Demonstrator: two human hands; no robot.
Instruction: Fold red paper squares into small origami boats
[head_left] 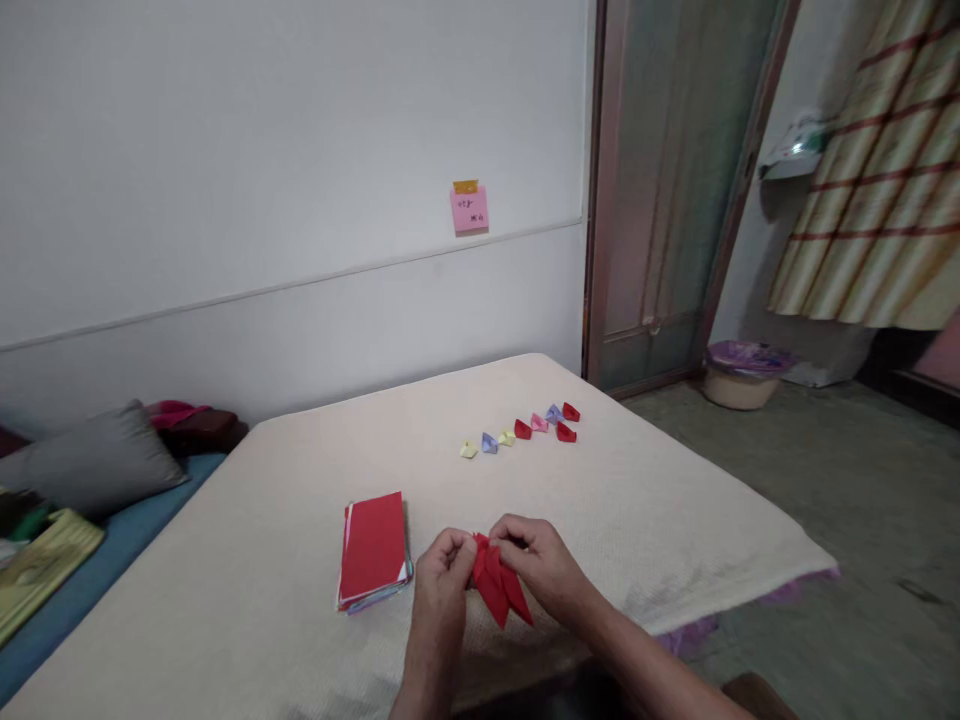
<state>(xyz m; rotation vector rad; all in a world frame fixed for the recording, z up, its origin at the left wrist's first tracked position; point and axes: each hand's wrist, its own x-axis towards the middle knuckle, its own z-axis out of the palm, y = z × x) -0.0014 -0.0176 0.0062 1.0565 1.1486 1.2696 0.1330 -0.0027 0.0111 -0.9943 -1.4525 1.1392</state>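
Note:
Both my hands pinch a partly folded red paper [498, 588] above the near edge of the cream-covered table [285, 520]. My left hand [441, 578] grips its left side with curled fingers. My right hand [538, 562] holds its top right edge. The paper's pointed flaps hang down between my hands. A stack of coloured paper sheets [373, 548] with a red sheet on top lies just left of my left hand. Farther back on the table is a row of several small folded paper pieces [525, 428] in yellow, purple, red and pink.
A grey cushion [94, 458] and bedding lie on a blue surface at the left. A pink note [470, 208] is stuck on the white wall. A door [660, 190], a basin with a purple liner [742, 372] and a striped curtain [877, 170] stand at the right.

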